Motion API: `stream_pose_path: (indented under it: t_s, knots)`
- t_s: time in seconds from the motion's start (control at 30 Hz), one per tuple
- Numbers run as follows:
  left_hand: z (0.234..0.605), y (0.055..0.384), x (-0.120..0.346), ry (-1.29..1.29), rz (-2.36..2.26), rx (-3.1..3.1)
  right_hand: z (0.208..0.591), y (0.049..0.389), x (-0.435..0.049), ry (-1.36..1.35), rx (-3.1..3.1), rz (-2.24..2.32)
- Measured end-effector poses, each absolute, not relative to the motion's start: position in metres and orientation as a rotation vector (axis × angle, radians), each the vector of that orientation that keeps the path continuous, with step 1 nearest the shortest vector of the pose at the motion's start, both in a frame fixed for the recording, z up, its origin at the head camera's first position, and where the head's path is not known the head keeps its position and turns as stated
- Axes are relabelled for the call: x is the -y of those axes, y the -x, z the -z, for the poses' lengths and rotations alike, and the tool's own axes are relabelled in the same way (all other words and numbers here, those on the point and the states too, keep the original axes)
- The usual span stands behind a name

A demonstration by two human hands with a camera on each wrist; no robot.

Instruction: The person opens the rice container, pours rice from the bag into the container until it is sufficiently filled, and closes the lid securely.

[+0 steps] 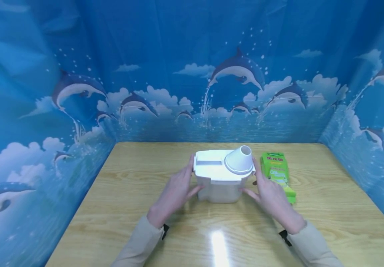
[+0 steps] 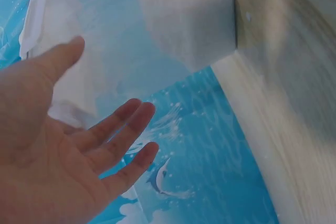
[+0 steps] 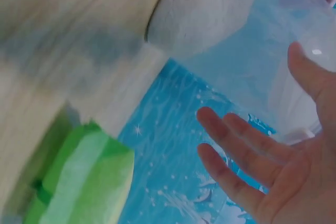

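Note:
A translucent plastic storage container (image 1: 220,193) stands upright on the table, with pale contents in its lower part. Its white lid (image 1: 208,174) is on, and a white cone-shaped spout cap (image 1: 240,159) rises at the lid's right end. At the container's left side is my left hand (image 1: 176,191), its fingertips up by the lid edge and its thumb toward the front. My right hand (image 1: 270,194) mirrors this on the right side. Both wrist views show fairly straight, spread fingers on the left hand (image 2: 68,150) and right hand (image 3: 278,166).
A green printed packet (image 1: 277,172) lies on the wooden table (image 1: 138,178) just right of the container, beyond my right hand. A small dark object (image 1: 254,183) shows between them. Blue dolphin-print sheeting (image 1: 178,74) walls the table's back and sides.

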State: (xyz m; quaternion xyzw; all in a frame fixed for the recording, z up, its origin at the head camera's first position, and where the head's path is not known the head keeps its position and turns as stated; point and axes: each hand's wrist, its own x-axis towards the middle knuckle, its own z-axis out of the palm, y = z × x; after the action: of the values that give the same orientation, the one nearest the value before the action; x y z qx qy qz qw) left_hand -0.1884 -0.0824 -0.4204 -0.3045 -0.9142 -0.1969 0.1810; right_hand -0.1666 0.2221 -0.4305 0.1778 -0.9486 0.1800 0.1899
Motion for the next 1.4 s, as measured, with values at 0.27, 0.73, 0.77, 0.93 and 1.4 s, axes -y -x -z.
stream_pose_path:
  t_s: [0.27,0.73,0.77,0.93,1.4]
  knots:
    - [0.419,0.191,0.078,0.799,0.619,2.643,0.430,0.171,-0.214,-0.484,2.658,-0.684]
    - [0.407,0.224,0.066,0.634,0.599,2.781,0.425,0.209,-0.212,-0.437,2.720,-0.705]
    - [0.407,0.227,0.065,0.629,0.589,2.784,0.425,0.212,-0.213,-0.428,2.727,-0.708]
    - [0.406,0.245,0.060,0.585,0.570,2.816,0.424,0.229,-0.213,-0.395,2.738,-0.681]
    - [0.410,0.286,0.050,0.493,0.603,2.797,0.421,0.268,-0.210,-0.307,2.797,-0.653]
